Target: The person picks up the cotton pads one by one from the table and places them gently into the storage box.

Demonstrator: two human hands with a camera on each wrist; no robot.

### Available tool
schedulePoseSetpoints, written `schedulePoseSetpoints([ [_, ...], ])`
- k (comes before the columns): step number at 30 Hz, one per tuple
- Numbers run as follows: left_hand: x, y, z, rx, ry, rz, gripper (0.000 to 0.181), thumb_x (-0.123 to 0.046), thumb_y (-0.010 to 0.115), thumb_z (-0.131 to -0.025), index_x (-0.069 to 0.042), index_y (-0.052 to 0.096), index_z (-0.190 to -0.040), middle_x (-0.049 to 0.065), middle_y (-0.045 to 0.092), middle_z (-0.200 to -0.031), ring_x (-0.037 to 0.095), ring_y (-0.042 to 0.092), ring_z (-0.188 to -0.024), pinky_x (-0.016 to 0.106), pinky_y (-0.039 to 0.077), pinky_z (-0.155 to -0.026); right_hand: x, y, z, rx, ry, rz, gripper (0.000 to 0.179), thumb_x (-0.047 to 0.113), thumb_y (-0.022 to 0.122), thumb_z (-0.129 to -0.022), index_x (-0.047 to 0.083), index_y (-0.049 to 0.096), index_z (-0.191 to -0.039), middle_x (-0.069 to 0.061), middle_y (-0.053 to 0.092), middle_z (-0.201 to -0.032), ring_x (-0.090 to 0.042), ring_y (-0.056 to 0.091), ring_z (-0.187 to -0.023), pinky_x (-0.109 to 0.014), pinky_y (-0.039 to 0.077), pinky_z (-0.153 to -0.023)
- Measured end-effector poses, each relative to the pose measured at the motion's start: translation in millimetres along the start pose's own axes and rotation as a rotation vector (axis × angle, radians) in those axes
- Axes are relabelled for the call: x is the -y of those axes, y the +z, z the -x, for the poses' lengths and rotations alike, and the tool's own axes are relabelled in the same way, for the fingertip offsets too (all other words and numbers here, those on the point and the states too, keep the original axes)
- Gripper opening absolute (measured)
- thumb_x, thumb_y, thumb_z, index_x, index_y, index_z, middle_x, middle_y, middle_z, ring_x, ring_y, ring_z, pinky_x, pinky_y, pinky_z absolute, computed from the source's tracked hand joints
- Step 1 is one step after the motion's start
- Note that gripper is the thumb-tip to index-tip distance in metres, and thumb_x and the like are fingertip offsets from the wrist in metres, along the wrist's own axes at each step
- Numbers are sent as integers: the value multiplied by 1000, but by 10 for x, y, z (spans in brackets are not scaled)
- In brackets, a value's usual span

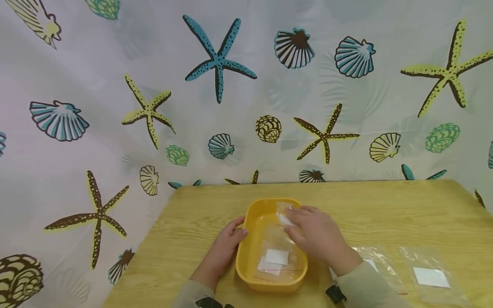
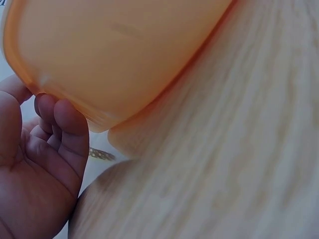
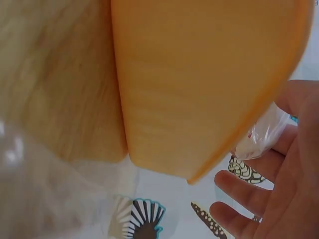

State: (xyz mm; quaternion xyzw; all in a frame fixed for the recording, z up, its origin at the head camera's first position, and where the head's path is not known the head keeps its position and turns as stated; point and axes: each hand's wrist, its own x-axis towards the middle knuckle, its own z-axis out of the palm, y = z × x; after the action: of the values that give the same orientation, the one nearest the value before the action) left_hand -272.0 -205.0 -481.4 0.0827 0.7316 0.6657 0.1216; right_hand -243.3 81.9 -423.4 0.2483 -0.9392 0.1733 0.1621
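Note:
A yellow plastic basin (image 1: 240, 259) stands on the wooden table. My left hand (image 1: 226, 244) grips its left side, thumb at the rim and fingertips against the outer wall, as the left wrist view shows. Over the basin's far right corner, my right hand (image 1: 319, 233) holds a small clear plastic bag (image 1: 284, 220) with a white piece in it. That bag (image 3: 256, 140) shows between thumb and fingers in the right wrist view, partly hidden by the rim. Inside the basin lie more clear bags (image 1: 283, 244) with white rectangular pieces, overlapping one another.
To the right of the basin, a clear bag (image 1: 381, 256) with a white piece lies partly behind my right forearm. Another such bag (image 1: 431, 277) is farther right on the table (image 1: 385, 209). A cloth (image 1: 246, 94) printed with starfish and shells hangs behind and left of the table.

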Motion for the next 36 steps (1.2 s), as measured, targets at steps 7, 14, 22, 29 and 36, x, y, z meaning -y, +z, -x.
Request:
schedulePoseSetpoints([
  [7,-8,7,2,-2,12,0,57,-28,56,-106,-8,35,-155,19,62,-130,28,63,-115,36,52,-95,147,90,-7,94,28,33,53,53,54,-100,21,62,-142,-1,60,-141,-31,52,-131,-55,42,-105],
  [14,-22,8,14,-6,10,-15,56,-28,54,-106,-9,35,-156,19,62,-131,29,63,-115,36,53,-95,166,116,13,141,87,62,58,61,54,-97,27,60,-143,-4,56,-146,-34,46,-137,-58,38,-108],
  [22,9,1,0,-3,18,-19,57,-29,56,-106,-8,36,-155,19,64,-126,28,64,-110,35,54,-91,107,111,42,93,49,34,53,56,57,-98,24,64,-140,-5,58,-144,-34,47,-136,-59,39,-106],
  [29,12,-15,-9,2,23,-12,56,-27,55,-106,-7,35,-155,19,64,-126,28,64,-110,34,53,-92,73,82,44,76,35,33,53,54,57,-99,23,62,-141,-6,56,-146,-35,44,-138,-59,38,-108],
  [36,10,-7,-6,18,19,16,55,-25,53,-107,-8,34,-156,20,62,-130,29,63,-113,34,53,-92,57,30,49,90,43,32,51,51,58,-99,22,63,-140,-7,54,-147,-35,43,-139,-58,37,-108],
])
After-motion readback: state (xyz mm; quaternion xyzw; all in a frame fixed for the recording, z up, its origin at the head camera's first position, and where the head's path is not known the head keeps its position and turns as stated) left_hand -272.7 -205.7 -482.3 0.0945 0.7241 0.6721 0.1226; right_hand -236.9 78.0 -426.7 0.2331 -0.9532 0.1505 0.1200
